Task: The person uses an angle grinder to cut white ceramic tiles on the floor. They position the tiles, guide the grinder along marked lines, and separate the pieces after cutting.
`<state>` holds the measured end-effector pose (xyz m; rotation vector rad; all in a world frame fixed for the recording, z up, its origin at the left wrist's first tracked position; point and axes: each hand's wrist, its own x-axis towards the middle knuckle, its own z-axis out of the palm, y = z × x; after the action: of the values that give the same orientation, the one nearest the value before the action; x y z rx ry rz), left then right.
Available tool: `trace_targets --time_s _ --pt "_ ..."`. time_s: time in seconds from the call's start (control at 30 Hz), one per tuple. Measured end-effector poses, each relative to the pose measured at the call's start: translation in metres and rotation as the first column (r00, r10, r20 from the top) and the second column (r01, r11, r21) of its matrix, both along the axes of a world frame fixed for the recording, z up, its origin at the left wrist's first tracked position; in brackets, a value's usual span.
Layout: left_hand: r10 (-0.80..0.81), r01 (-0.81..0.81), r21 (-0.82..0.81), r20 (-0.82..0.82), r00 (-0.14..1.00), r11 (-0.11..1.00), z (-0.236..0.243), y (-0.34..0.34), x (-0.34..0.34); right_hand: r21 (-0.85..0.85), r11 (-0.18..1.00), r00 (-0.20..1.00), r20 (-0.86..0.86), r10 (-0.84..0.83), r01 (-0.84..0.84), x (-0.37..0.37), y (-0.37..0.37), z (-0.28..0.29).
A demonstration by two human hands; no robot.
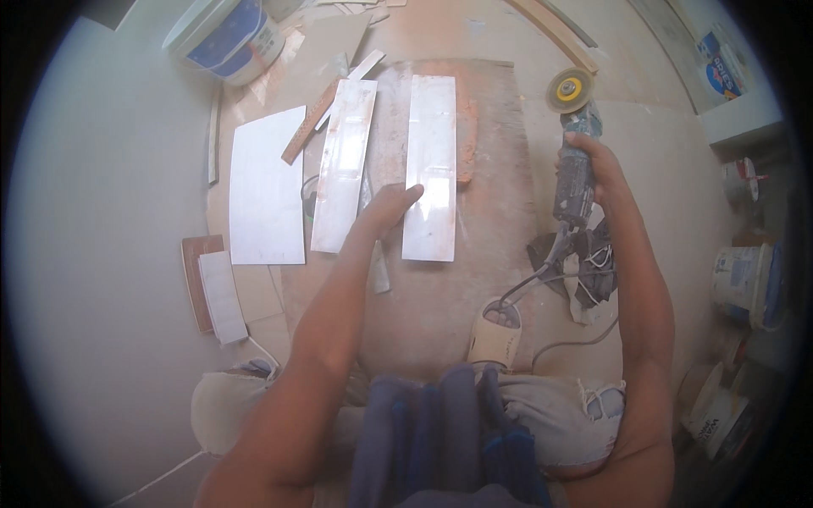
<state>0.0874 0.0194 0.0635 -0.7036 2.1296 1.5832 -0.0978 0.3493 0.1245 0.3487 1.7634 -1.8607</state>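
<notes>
My left hand (388, 210) grips the left edge of a glossy white tile strip (432, 144), thumb on its face and fingers mostly hidden. Just left of it is a second white tile strip (342, 173), apart from the hand. Over on the right, my right hand (598, 162) is wrapped round the body of an angle grinder (573, 188). The grinder's yellow-centred cutting disc (569, 90) points away from me; whether it spins I cannot tell. A cord (556, 245) runs from the grinder's near end.
A dusty board (500, 229) lies before me, with my sandalled foot (496, 334) at its near edge. A wide white tile (269, 190) and narrow offcuts (312, 118) lie left. A bucket (233, 42) stands far left, a dark bag (593, 267) below the grinder, tubs (745, 284) along the right.
</notes>
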Motion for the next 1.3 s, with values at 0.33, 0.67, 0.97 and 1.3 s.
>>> trace_targets --time_s 0.33,0.67,0.97,1.3 --pt "0.525 -0.302 0.813 -0.006 0.851 0.498 0.081 0.002 -0.056 -0.04 0.998 0.998 0.036 0.05 -0.049 0.003 -0.007 0.005" --pt "0.513 -0.185 0.916 -0.025 0.858 0.355 0.074 0.002 -0.059 -0.02 1.0 1.0 -0.02 0.018 -0.019 0.008 -0.004 0.009" --pt "0.484 -0.176 0.94 0.014 0.875 0.291 0.064 0.029 -0.053 0.01 0.999 0.999 0.015 0.045 -0.045 0.003 -0.007 0.011" --pt "0.508 -0.108 0.96 -0.04 0.86 0.259 0.057 0.024 -0.056 -0.02 0.998 0.998 -0.011 0.063 -0.063 0.01 -0.01 0.016"
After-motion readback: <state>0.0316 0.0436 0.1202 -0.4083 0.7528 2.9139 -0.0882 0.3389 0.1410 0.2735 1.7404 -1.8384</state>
